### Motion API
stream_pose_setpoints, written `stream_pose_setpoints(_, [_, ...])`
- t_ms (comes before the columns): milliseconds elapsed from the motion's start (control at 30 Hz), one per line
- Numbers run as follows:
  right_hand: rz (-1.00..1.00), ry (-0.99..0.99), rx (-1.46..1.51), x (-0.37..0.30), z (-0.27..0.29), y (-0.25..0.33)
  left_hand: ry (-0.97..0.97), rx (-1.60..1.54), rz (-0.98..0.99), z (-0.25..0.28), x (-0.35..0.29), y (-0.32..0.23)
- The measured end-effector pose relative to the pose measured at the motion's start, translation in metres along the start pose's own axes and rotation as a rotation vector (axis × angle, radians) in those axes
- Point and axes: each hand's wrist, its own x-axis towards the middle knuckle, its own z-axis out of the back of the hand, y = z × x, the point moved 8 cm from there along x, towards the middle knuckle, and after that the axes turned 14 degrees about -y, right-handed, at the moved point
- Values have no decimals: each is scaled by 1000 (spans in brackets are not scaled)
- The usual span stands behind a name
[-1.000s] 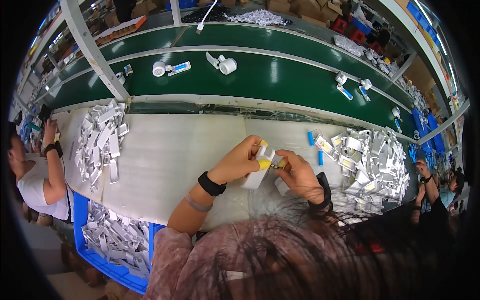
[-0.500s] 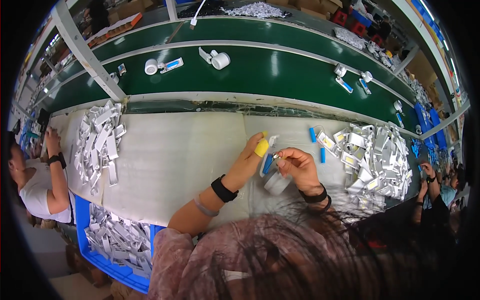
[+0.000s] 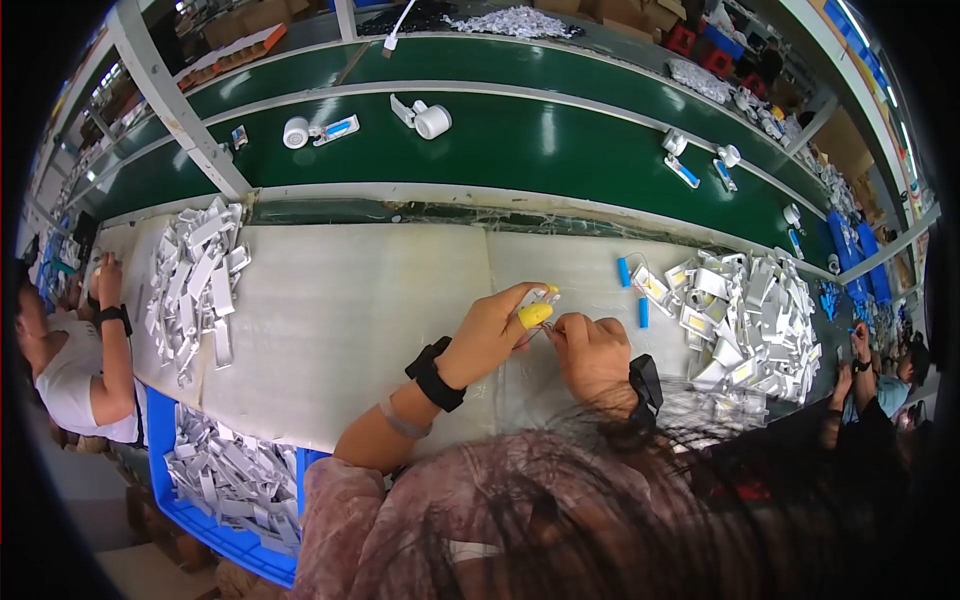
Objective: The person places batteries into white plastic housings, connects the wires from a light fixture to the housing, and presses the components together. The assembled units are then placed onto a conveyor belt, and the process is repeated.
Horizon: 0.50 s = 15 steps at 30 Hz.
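Left grip (image 3: 500, 328) clasps a white plastic piece (image 3: 543, 297), seemingly to steady it while my right grip (image 3: 592, 355) pinches thin wires (image 3: 530, 337).

We're counting two hands at work, the left hand (image 3: 492, 335) and the right hand (image 3: 595, 360), with two yellow finger covers (image 3: 535, 315) showing on the left. Between them we're spotting one white part (image 3: 540, 296) and at least one thin wire (image 3: 546, 328). Out right of the right hand we're tallying two blue cylinders (image 3: 643, 313) and one heap of white housings (image 3: 755, 325), too tangled for counting singly. Far left of the left hand we're adding a second heap (image 3: 205, 270), and below that one blue bin (image 3: 160, 440) is holding a third. Beyond the left hand two round-headed lamps (image 3: 432, 122) are lying; beyond the right, at least three more.
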Motion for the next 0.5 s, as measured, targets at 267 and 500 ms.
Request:
stream_pose_setpoints(267, [-59, -284, 214, 5, 6, -18, -75, -180, 124, -1, 5, 24])
stream_pose_setpoints(500, [-42, -316, 339, 3, 7, -19, -24, -346, 299, -12, 1, 32])
